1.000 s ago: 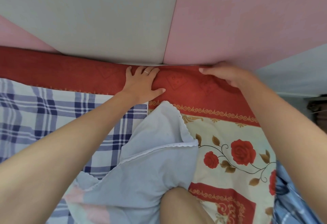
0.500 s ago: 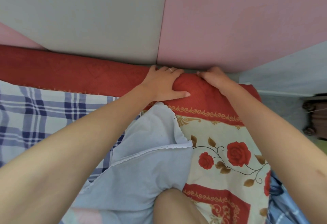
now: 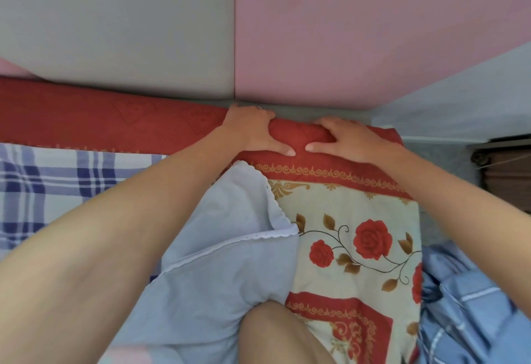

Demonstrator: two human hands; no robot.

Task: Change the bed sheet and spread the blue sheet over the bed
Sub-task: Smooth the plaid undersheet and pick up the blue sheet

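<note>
Grey and pink wall panels [image 3: 172, 27] at twelve o'clock, bed below. At centre, left hand [image 3: 253, 130] and right hand [image 3: 347, 140] side by side, both closed on a raised fold of the red-bordered rose sheet [image 3: 350, 237]. Blue sheet [image 3: 471, 306] bunched at four o'clock. Plaid sheet [image 3: 57, 182] at nine o'clock. Pale garment [image 3: 230, 263] over a knee [image 3: 275, 335] at six.

Soft even daylight, faint shadows, slight blur, wide-angle edge distortion

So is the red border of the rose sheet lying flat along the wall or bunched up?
Bunched up. Left hand and right hand squeeze the red border into a raised hump beside the wall.
</note>
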